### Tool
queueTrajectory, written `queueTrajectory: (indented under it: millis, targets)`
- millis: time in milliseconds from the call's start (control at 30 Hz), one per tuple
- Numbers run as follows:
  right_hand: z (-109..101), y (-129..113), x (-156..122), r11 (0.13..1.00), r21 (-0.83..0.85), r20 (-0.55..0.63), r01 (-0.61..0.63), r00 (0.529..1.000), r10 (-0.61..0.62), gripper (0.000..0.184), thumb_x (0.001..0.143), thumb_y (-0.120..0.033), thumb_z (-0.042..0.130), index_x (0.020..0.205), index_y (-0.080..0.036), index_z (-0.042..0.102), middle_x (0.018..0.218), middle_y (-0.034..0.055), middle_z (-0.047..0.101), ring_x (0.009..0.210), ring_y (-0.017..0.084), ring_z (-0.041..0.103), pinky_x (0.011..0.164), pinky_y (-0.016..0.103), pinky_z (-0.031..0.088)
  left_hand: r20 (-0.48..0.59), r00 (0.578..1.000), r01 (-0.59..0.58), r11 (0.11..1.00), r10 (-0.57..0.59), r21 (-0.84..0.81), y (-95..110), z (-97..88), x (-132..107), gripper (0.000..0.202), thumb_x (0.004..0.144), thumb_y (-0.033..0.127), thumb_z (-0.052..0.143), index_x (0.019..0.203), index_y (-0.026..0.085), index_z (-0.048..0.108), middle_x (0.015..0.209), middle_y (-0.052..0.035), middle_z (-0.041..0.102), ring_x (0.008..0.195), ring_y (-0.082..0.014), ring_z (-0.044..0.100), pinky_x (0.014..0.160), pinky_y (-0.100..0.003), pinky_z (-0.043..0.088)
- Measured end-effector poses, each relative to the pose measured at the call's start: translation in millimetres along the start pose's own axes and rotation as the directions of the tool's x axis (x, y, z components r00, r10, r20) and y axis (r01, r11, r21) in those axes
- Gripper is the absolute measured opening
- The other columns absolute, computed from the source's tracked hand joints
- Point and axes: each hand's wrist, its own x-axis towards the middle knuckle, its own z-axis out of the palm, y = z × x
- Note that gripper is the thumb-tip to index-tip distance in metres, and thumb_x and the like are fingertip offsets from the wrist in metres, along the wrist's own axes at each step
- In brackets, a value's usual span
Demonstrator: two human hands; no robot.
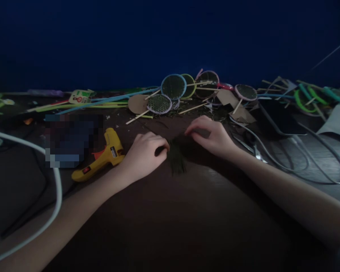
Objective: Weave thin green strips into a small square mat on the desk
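A small bundle of thin dark green strips point(176, 158), like grass or pine needles, lies on the dark table in front of me. At its upper left edge, the thumb and index finger of my left hand point(146, 153) come together in a pinch on the strips. My right hand point(214, 135) is a little above and to the right of the bundle. Its thumb and forefinger curve towards each other near the tips; anything between them is too small or dark to make out. A yellow glue gun point(102, 158) lies beside my left wrist.
Small round net rackets point(173, 87), wooden sticks and cardboard pieces point(227, 97) crowd the back. Scissors point(253, 147), a grey cable point(300, 166) and a dark tablet-like device point(282, 117) lie right. A white cable point(56, 185) loops across the left, over my forearm.
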Motion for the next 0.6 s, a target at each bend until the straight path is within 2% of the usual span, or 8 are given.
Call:
queueTrajectory:
  millis: [133, 233, 333, 433, 533, 600]
  targets:
    - [-2, 13, -1, 0.988, -0.011, -0.210, -0.157, 0.966, 0.151, 0.021, 0.069, -0.007, 0.044, 0.073, -0.018, 0.061, 0.072, 0.0019, 0.062, 0.080, 0.017, 0.054, 0.073, 0.032, 0.042, -0.141, 0.986, 0.075, 0.992, -0.089, -0.101, 1, 3.5, -2, 0.015, 0.083, 0.017, 0.042, 0.082, 0.019, 0.057, 0.087, -0.0013, 0.062, 0.088, -0.0170, 0.054, 0.079, -0.032, 0.039]
    - [-3, 25, 0, 0.967, 0.013, -0.331, -0.256, 0.911, 0.246, 0.023, 0.067, -0.007, 0.042, 0.073, -0.018, 0.061, 0.069, 0.0015, 0.060, 0.076, 0.016, 0.053, 0.069, 0.031, 0.041, -0.155, 0.980, 0.101, 0.983, -0.125, -0.155, -1, 10.0, -3, 0.015, 0.082, 0.013, 0.041, 0.089, 0.018, 0.054, 0.093, -0.0025, 0.059, 0.092, -0.0163, 0.052, 0.081, -0.031, 0.040]
    - [-3, 34, 1, 0.939, 0.096, -0.347, -0.330, 0.873, 0.342, 0.024, 0.062, -0.007, 0.039, 0.071, -0.018, 0.058, 0.065, 0.0003, 0.060, 0.070, 0.015, 0.053, 0.069, 0.032, 0.041, -0.103, 0.989, 0.091, 0.982, -0.109, -0.166, -4, 15.3, -4, 0.018, 0.084, 0.015, 0.040, 0.097, 0.019, 0.052, 0.098, -0.0029, 0.057, 0.098, -0.0172, 0.050, 0.084, -0.032, 0.040]
    - [-3, 38, 4, 0.912, 0.192, -0.354, -0.362, 0.842, 0.408, 0.023, 0.061, -0.008, 0.038, 0.069, -0.018, 0.056, 0.063, -0.0005, 0.058, 0.066, 0.014, 0.054, 0.070, 0.033, 0.041, -0.137, 0.986, 0.069, 0.983, -0.093, -0.171, -7, 17.5, -4, 0.022, 0.082, 0.010, 0.040, 0.099, 0.019, 0.051, 0.101, -0.0037, 0.056, 0.101, -0.0171, 0.049, 0.089, -0.034, 0.039]
    - [-2, 43, 4, 0.865, 0.316, -0.384, -0.389, 0.782, 0.491, 0.021, 0.060, -0.010, 0.038, 0.067, -0.019, 0.056, 0.061, -0.0012, 0.057, 0.063, 0.013, 0.054, 0.068, 0.032, 0.042, -0.163, 0.982, 0.063, 0.983, -0.092, -0.173, -8, 17.1, -2, 0.026, 0.081, 0.009, 0.040, 0.104, 0.018, 0.049, 0.109, -0.0060, 0.054, 0.106, -0.0178, 0.047, 0.093, -0.035, 0.037]
    - [-1, 48, 4, 0.837, 0.383, -0.407, -0.390, 0.743, 0.532, 0.019, 0.060, -0.012, 0.040, 0.066, -0.019, 0.056, 0.061, -0.0010, 0.058, 0.064, 0.013, 0.054, 0.068, 0.031, 0.042, -0.125, 0.987, 0.083, 0.983, -0.105, -0.165, -7, 15.8, 0, 0.029, 0.082, 0.011, 0.040, 0.109, 0.018, 0.048, 0.111, -0.0067, 0.054, 0.108, -0.0191, 0.046, 0.094, -0.036, 0.036]
